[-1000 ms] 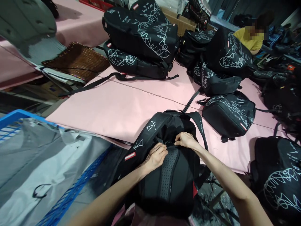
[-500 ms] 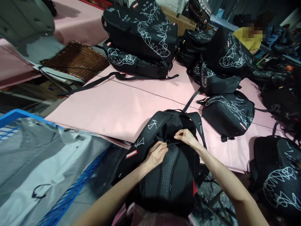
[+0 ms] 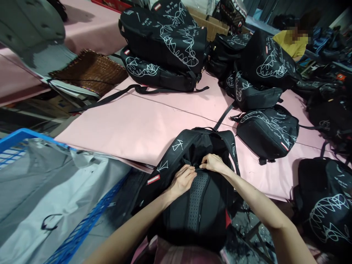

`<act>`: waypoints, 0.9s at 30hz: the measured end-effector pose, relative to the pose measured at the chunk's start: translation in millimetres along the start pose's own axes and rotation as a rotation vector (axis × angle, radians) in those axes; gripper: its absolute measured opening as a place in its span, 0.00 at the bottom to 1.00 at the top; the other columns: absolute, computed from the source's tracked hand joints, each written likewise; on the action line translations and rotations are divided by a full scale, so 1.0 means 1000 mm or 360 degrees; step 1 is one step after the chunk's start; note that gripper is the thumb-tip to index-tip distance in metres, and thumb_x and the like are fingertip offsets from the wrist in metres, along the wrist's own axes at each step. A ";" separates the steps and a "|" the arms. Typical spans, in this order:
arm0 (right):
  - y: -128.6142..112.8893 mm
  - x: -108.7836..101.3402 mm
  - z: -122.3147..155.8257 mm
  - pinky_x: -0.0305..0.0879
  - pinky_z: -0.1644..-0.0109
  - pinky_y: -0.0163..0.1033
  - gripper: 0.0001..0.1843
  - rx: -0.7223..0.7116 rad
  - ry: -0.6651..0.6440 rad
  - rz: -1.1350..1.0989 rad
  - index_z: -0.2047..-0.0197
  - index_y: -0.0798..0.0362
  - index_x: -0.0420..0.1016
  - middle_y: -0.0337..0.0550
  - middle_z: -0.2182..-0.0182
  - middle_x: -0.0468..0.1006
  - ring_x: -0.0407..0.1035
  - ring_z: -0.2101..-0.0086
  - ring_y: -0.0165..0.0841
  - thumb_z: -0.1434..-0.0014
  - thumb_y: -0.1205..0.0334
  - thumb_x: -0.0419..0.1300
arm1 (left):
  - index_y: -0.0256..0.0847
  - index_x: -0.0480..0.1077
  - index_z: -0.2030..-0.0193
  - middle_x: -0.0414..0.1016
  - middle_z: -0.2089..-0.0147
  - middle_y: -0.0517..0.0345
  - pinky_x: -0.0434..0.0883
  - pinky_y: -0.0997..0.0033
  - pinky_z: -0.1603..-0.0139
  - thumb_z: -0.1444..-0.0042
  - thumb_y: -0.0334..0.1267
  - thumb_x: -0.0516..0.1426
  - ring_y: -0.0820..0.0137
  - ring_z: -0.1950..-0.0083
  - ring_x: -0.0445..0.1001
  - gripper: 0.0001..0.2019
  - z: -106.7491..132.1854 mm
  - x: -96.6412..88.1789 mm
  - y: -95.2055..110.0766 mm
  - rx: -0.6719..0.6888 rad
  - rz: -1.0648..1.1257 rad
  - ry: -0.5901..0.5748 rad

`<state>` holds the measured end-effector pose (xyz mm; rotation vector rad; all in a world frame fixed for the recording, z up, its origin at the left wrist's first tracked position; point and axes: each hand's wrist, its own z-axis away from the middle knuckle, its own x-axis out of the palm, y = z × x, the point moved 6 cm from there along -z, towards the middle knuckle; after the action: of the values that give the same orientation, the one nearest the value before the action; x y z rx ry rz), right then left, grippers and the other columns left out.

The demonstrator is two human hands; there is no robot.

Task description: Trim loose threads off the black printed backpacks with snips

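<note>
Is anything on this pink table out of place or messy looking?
Mostly the straps: one long black strap trails loose off the table's left edge, away from the stacked backpacks. Both hands, left and right, pinch the top of the near backpack, which overhangs the edge. Nothing looks damaged.

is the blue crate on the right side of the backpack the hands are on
No, the blue crate sits left of the backpack.
</note>
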<state>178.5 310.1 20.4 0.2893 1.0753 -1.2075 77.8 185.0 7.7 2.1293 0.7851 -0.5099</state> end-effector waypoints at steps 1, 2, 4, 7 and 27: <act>0.002 0.001 -0.001 0.61 0.65 0.34 0.09 0.0013 0.0028 -0.0090 0.67 0.48 0.80 0.39 0.70 0.79 0.72 0.66 0.35 0.51 0.54 0.63 | 0.38 0.70 0.62 0.72 0.63 0.53 0.72 0.60 0.52 0.44 0.25 0.53 0.68 0.56 0.71 0.08 0.000 0.000 0.000 0.0007 -0.0002 0.0006; 0.004 0.001 -0.002 0.61 0.66 0.33 0.10 0.0029 0.0071 -0.0221 0.66 0.50 0.79 0.40 0.70 0.79 0.72 0.67 0.34 0.50 0.54 0.62 | 0.38 0.70 0.62 0.72 0.63 0.53 0.72 0.60 0.52 0.44 0.25 0.53 0.68 0.56 0.71 0.08 0.001 0.000 -0.001 0.0016 -0.0007 0.0009; 0.010 -0.002 -0.003 0.61 0.67 0.33 0.13 0.0060 0.0172 -0.0519 0.65 0.54 0.79 0.41 0.70 0.79 0.72 0.69 0.32 0.47 0.55 0.59 | 0.38 0.70 0.62 0.72 0.63 0.53 0.72 0.61 0.51 0.44 0.25 0.53 0.68 0.56 0.71 0.08 0.002 0.000 -0.001 0.0021 -0.0023 0.0015; 0.019 -0.008 0.000 0.61 0.66 0.33 0.12 0.0072 0.0255 -0.0621 0.66 0.55 0.78 0.41 0.70 0.79 0.71 0.69 0.33 0.50 0.56 0.61 | 0.38 0.71 0.62 0.73 0.64 0.53 0.72 0.65 0.52 0.43 0.25 0.52 0.69 0.56 0.71 0.08 0.002 0.000 -0.002 -0.0030 -0.0056 -0.0015; 0.035 -0.010 0.011 0.61 0.65 0.34 0.12 0.0163 0.0375 -0.0770 0.65 0.54 0.77 0.40 0.69 0.79 0.71 0.68 0.32 0.50 0.55 0.62 | 0.48 0.77 0.70 0.78 0.70 0.62 0.66 0.76 0.63 0.55 0.35 0.58 0.69 0.62 0.75 0.07 -0.082 0.021 -0.045 -0.1020 -0.0299 -0.1494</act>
<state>214.7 321.8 21.7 0.2625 1.3365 -1.6946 70.1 279.5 20.9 1.0392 0.4872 -1.0734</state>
